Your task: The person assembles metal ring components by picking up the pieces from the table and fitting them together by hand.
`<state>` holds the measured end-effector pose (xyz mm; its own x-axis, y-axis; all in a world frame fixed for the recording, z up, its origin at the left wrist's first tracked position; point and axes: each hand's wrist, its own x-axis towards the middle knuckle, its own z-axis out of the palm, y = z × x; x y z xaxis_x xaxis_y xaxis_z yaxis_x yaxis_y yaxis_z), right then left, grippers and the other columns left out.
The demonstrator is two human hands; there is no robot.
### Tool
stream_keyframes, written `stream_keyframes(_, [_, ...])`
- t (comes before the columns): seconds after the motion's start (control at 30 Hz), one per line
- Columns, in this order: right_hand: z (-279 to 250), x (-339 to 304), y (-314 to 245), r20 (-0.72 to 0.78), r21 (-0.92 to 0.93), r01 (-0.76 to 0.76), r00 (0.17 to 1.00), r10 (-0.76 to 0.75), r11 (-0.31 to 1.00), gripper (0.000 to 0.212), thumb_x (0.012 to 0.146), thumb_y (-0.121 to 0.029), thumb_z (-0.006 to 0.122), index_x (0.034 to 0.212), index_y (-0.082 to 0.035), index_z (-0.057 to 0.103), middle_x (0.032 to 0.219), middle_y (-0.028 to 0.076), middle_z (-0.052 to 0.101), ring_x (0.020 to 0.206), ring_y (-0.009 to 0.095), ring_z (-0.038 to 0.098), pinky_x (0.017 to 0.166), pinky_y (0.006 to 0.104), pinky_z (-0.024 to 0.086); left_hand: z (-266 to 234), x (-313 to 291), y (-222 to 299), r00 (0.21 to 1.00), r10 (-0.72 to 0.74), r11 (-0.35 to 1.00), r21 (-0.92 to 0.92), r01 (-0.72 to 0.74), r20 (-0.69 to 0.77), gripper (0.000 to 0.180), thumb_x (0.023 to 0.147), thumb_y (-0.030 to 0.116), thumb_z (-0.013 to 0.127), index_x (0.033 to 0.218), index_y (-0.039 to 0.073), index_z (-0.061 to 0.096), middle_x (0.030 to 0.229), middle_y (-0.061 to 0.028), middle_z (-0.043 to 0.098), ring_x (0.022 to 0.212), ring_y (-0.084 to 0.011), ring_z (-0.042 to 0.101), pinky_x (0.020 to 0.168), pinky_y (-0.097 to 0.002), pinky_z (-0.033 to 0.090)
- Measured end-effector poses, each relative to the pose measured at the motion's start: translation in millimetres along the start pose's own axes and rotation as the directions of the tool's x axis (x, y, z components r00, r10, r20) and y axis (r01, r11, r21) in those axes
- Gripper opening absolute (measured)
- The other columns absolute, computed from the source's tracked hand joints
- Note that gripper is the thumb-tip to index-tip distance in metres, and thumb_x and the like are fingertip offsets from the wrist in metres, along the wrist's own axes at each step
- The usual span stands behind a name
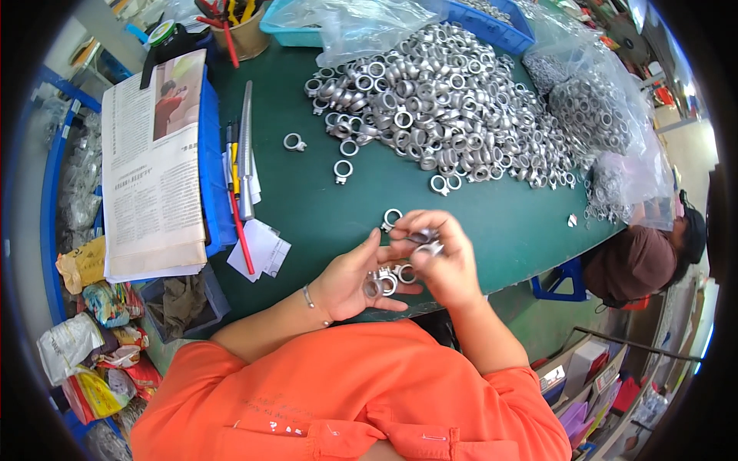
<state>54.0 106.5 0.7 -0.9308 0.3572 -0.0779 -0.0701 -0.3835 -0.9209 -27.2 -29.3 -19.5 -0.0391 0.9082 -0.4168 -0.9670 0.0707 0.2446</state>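
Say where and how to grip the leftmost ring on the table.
Probably pinch the ring by its plain band, coming from the left. Its small stub sticks out on the right, the side toward the pile, and the ring lies apart, so the left looks easier to reach.

the heaped rings (453,107) look to me like bare metal with a soft shine, and the tabletop (323,203) smooth, faintly glossy. the newspaper (154,207) is matt paper, the plastic bag (373,34) thin, crinkled and glossy.
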Motion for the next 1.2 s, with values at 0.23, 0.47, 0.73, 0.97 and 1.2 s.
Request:
stream_keyframes(0.23, [-6,29,0,0.09,-0.804,0.213,0.966,-0.242,0.555,0.016,0.077,-0.002,0.06,0.092,-0.001,0.059,0.089,0.013,0.056,0.082,0.026,0.054,0.074,0.0312,0.044,-8,-1,0,0.997,0.0,0.997,-0.079,-0.006,-0.082,0.035,0.088,0.036,0.043,0.081,0.006,0.058,0.092,-0.0087,0.061,0.082,-0.0208,0.062,0.048,-0.0255,0.048])
stream_keyframes(0.47, [-11,29,11,0.125,-0.827,0.192,0.979,-0.161,0.529,0.021,0.066,0.004,0.068,0.084,-0.002,0.06,0.082,0.01,0.056,0.07,0.02,0.056,0.061,0.0284,0.047,-11,-4,0,0.984,0.093,0.983,-0.144,-0.114,-0.15,0.028,0.085,0.027,0.044,0.076,0.004,0.057,0.096,-0.0167,0.058,0.073,-0.0215,0.059,0.043,-0.024,0.042])
stream_keyframes(0.73, [-17,11,2,-0.116,-0.168,-0.045,0.993,0.026,0.985,0.016,0.085,-0.001,0.053,0.1,0.002,0.053,0.082,0.014,0.062,0.062,0.015,0.06,0.055,0.0234,0.051,-4,-6,2,0.967,0.114,0.98,-0.135,-0.148,-0.23,0.027,0.084,0.028,0.046,0.077,0.004,0.057,0.095,-0.0157,0.058,0.073,-0.0216,0.058,0.046,-0.026,0.042])
stream_keyframes(0.97, [-24,9,-8,0.117,0.326,-0.373,0.928,0.354,0.869,0.016,0.09,-0.013,0.047,0.096,0.001,0.051,0.075,0.018,0.063,0.046,0.014,0.054,0.041,0.0224,0.044,-6,-4,1,0.967,0.11,0.98,-0.139,-0.145,-0.23,0.027,0.083,0.029,0.047,0.078,0.004,0.057,0.092,-0.0123,0.059,0.073,-0.0221,0.059,0.047,-0.0267,0.042])
stream_keyframes(1.2, [-9,21,-16,0.2,0.39,-0.305,0.949,0.244,0.869,0.019,0.077,-0.003,0.055,0.094,0.002,0.049,0.08,0.014,0.056,0.061,0.016,0.055,0.042,0.0224,0.044,-6,-6,0,0.968,0.121,0.978,-0.143,-0.155,-0.221,0.028,0.084,0.03,0.048,0.079,0.004,0.057,0.093,-0.0133,0.058,0.076,-0.0223,0.06,0.048,-0.028,0.043])
